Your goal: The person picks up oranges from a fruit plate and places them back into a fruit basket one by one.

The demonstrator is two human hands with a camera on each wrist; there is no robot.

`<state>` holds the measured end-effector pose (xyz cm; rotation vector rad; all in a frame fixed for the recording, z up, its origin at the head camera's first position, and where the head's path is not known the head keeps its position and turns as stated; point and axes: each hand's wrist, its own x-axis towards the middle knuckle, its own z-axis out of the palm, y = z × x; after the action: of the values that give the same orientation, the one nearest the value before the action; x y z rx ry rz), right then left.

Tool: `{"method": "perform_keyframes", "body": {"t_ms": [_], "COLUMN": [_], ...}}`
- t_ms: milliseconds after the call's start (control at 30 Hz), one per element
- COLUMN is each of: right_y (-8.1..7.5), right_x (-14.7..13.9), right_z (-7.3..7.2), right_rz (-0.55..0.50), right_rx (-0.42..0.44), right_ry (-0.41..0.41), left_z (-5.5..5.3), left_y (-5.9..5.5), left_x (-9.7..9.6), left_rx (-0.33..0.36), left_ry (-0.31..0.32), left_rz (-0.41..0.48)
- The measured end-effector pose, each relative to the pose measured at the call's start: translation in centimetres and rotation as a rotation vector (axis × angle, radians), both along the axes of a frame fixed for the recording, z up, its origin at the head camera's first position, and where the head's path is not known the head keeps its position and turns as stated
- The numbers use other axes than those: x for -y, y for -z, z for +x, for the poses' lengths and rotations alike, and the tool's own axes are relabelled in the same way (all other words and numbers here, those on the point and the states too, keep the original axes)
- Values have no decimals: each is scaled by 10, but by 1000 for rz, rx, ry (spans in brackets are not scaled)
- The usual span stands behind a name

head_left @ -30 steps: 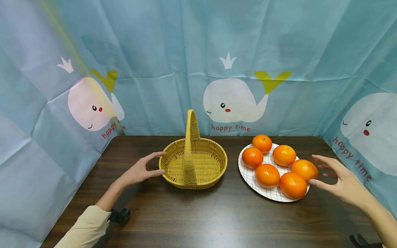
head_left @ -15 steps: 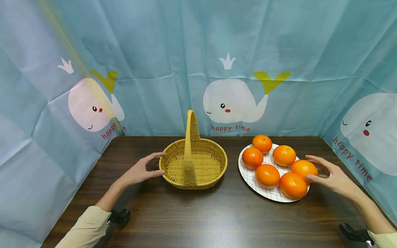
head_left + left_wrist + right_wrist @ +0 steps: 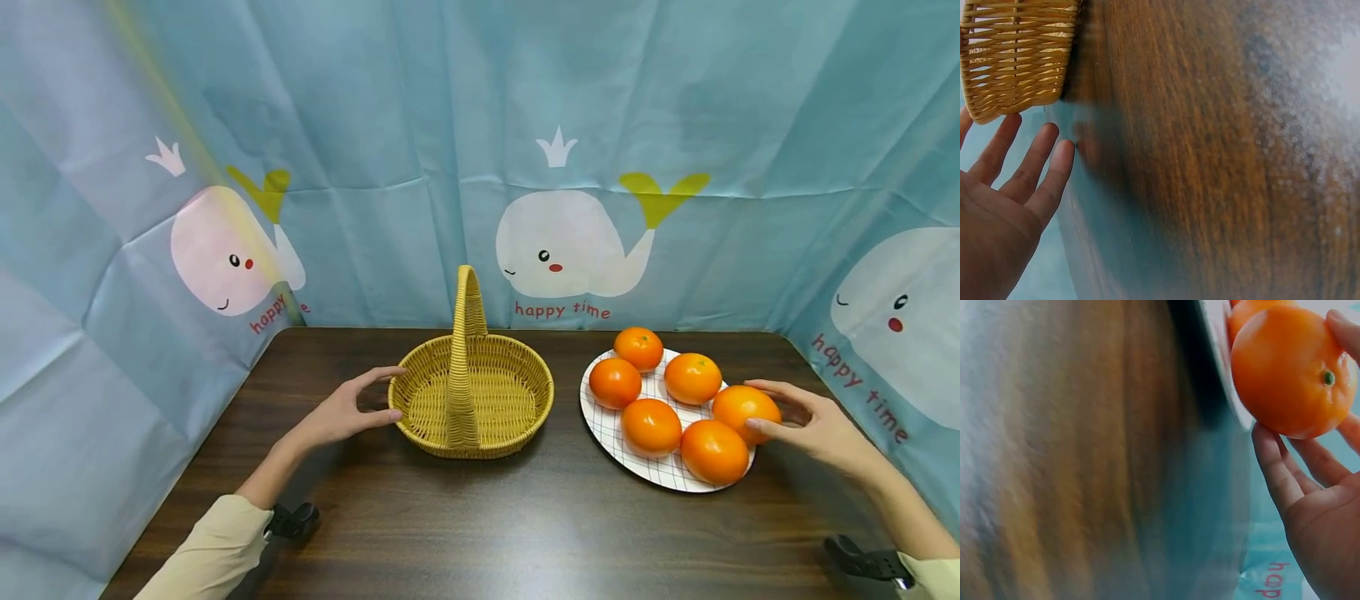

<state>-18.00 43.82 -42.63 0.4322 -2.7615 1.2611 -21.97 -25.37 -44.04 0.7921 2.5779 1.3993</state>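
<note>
A yellow wicker basket [image 3: 513, 400] with a tall arched handle stands mid-table. My left hand [image 3: 337, 412] is at its left rim, thumb and index finger spread apart at the edge. In the left wrist view the left hand's fingers [image 3: 1032, 162] reach out loosely under the basket [image 3: 1016, 56]. My right hand [image 3: 825, 429] holds the rightmost orange [image 3: 738, 408] between thumb and fingers, at the right edge of a white checked plate [image 3: 622, 458]. From the right wrist view, the thumb lies on one side of that orange [image 3: 1291, 375] and the fingers on the other.
Several more oranges [image 3: 651, 427] lie on the plate, one touching close beside the held one [image 3: 715, 452]. The dark wooden table [image 3: 480, 533] runs back to a blue curtain [image 3: 375, 167] printed with whales, which also hangs along both sides.
My right hand has come in from the right and closed on the rightmost orange, which has shifted slightly right. My left hand stays at the basket's rim. The head view has shifted a little.
</note>
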Motion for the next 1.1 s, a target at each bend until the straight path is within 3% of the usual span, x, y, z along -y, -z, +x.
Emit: {"method": "perform_keyframes", "body": {"t_ms": [200,467,700,933,1100], "right_y": [-11,-26,-41,-54,-61], "right_x": [-6,-1,30,66,95], "right_z": [0,-3,-13,-25,-32], "right_rz": [-75,-79,-124,-145,-156], "right_rx": [-39,-72,-87,-87,-68], "right_ry": [-37,-22,-13,-94,-108], "left_z": [0,1,1,2,2], "left_y": [-1,-5,-4,-4,-4], "left_x": [0,-2,-2,-2,-1], "left_rx": [-15,10,48,42,40], "left_ry": [8,30,23,26,29], "left_rz": [-10,24,32,30,34]}}
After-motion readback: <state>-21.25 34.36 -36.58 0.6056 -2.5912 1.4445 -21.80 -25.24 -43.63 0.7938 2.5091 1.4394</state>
